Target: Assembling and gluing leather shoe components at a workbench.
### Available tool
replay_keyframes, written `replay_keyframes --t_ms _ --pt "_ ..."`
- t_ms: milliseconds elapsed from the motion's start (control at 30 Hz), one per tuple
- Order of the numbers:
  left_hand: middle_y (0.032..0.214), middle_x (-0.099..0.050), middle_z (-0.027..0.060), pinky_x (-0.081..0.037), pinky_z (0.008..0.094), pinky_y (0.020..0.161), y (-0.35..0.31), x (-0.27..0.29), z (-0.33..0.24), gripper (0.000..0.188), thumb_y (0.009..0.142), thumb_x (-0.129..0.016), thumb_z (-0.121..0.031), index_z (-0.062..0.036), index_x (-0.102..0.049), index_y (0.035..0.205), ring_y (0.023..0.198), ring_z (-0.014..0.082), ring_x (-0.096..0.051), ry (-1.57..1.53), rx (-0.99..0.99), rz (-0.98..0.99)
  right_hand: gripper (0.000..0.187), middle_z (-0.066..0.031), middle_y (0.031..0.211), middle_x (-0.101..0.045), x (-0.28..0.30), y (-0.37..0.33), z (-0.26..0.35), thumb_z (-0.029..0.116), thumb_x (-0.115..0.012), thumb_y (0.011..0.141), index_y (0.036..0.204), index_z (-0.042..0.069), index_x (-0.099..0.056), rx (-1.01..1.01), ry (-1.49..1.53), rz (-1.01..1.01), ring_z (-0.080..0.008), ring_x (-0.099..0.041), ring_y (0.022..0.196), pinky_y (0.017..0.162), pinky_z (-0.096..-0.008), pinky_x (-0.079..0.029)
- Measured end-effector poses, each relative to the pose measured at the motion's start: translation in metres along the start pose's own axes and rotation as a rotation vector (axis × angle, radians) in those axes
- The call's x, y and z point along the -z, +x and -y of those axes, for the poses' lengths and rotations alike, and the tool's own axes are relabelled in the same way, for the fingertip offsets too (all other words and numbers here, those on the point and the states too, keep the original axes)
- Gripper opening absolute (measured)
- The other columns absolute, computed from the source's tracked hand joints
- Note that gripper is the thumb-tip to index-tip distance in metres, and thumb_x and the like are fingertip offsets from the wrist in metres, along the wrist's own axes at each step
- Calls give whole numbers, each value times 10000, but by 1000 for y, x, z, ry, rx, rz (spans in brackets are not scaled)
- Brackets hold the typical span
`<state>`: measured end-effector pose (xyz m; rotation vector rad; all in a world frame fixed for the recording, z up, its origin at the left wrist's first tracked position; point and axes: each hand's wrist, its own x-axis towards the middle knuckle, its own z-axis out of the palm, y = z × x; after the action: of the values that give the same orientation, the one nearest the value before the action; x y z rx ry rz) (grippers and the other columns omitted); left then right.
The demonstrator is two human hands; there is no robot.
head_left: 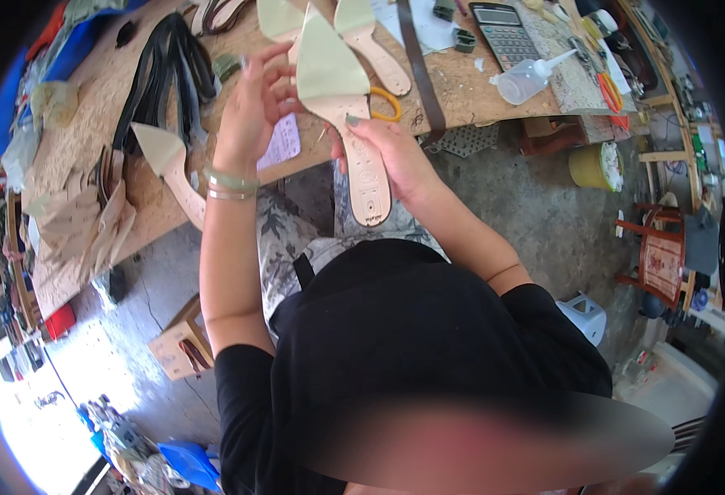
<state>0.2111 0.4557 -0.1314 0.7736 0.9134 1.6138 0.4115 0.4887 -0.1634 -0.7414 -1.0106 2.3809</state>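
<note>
My right hand [400, 157] grips a tan leather piece [366, 177] shaped like a trowel, its thumb on the front. The piece has a pale green pointed end at the top, and small holes and stamped marks along its rounded handle part. My left hand [251, 103] is raised beside the pointed end, fingers apart and holding nothing. An orange scissor handle loop [386, 105] shows behind the leather piece; whether my right hand touches it I cannot tell. Similar trowel-shaped leather pieces lie on the table, one [173, 169] at the left edge and another [375, 54] behind.
On the wooden workbench [239, 153] lie a bundle of black straps [169, 70], tan leather scraps [74, 206], a dark strap [420, 66], a calculator [504, 35], a clear squeeze bottle [527, 80] and orange-handled scissors [608, 91]. A yellow bin [592, 169] and wooden chair [661, 256] stand right.
</note>
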Motion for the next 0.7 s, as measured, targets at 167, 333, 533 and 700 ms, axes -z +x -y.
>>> replay_keyframes --t_ms 167,333,533,700 --pt "1134 -593 102 -549 285 795 -12 7 18 384 968 -554 -138 -7 -444 1313 918 162 -630 304 -36 -114 280 -115 826 -683 1 1 -1 232 -508 957 1028 -16 -616 -7 53 -20 -171 -656 676 604 -293 -534" --pt "1266 -517 137 -525 328 927 -22 16 32 584 925 -648 -248 -11 -363 1376 1060 204 -594 -55 -124 -81 249 -117 836 -677 -2 3 -4 208 -513 962 1011 -14 -613 -3 144 136 -158 -646 686 618 -288 -526" --pt "1361 -414 123 -425 332 1037 -41 15 61 861 854 -642 -530 -34 -266 1450 1208 214 -480 -468 -48 -9 258 -104 841 -674 1 4 -9 216 -514 969 1013 -15 -620 27 133 49 -134 -639 709 641 -269 -513" --pt "1315 -519 157 -444 356 1012 -59 -12 71 691 969 -469 -501 17 -343 1408 1203 244 -528 -256 109 11 307 -67 892 -655 1 9 -19 245 -548 960 1042 -38 -636 191 -165 5 -115 -624 832 733 -253 -489"
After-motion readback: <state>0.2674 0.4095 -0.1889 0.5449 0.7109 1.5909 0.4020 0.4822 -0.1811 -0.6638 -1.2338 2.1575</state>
